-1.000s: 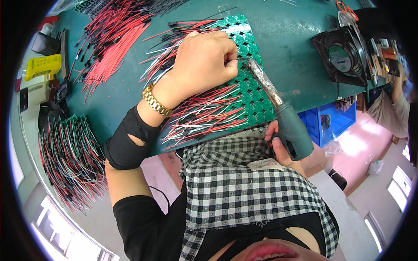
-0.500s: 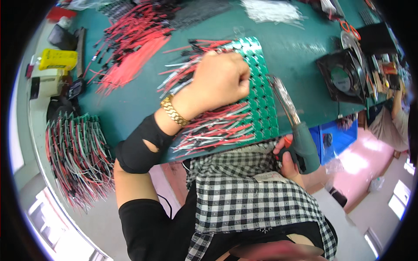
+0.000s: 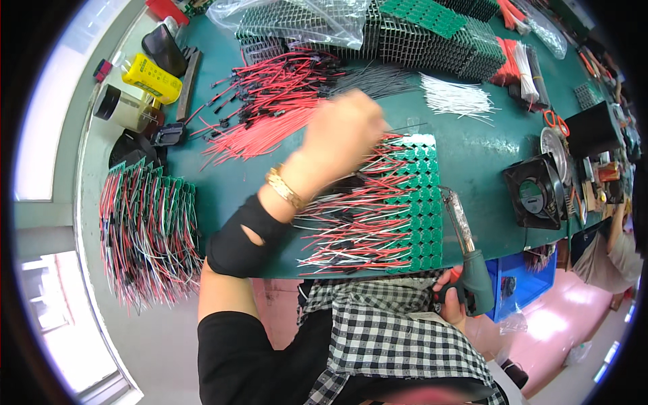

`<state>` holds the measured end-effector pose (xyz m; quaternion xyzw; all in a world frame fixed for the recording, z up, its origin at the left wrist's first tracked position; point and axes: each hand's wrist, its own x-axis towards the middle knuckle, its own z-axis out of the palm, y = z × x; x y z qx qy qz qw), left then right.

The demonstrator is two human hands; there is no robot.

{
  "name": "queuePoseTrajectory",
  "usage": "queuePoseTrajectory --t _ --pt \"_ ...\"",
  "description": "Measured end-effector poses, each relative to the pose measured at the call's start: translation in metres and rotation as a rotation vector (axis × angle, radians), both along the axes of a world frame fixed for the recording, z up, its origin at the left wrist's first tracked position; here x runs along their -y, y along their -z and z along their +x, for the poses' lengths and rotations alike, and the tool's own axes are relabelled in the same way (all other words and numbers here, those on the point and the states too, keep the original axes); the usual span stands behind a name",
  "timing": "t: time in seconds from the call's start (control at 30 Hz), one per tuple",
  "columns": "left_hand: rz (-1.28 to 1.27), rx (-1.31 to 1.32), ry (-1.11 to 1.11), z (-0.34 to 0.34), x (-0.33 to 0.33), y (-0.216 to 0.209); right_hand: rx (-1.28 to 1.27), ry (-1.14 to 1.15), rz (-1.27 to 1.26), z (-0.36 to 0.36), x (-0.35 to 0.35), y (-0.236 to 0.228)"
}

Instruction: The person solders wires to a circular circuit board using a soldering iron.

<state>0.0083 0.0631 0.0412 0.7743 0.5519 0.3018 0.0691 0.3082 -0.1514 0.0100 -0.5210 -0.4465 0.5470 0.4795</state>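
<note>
Your soldering tool pairs matt plastic with rough metal; your bracelet is glossy metal, your apron matt cloth.

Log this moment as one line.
left hand: blurred, grip unclear | right hand: gripping soldering tool | wires: extending left from green circuit boards

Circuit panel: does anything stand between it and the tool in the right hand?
Nothing visible: the tool in the right hand has its tip by the right edge of the circuit panel; the left hand is off to the upper left.
</note>
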Motion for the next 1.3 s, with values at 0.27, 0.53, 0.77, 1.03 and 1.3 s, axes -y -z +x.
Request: queuePoseTrajectory --t 0.27,0.53,0.77,1.03,1.3 --pt "-0.184 -0.492 -0.5 -0.094 -0.039 0.01 -0.015 -0.005 -0.007 -0.001 -0.002 0.006" --pt "-0.456 -0.336 -0.454 -0.121 -0.036 -0.015 0.01 -0.021 0.016 -0.006 -0.005 0.002" --pt "-0.369 -0.12 -0.407 -0.134 -0.033 -0.026 0.001 0.019 0.035 -0.005 -0.004 0.004" --pt "-0.004 0.151 -0.478 -0.127 -0.029 -0.049 -0.033 0.033 0.051 -0.005 -0.004 0.008" --pt "0.236 0.497 -0.167 -0.1 -0.04 -0.031 -0.006 0.015 0.081 -0.003 -0.003 0.004"
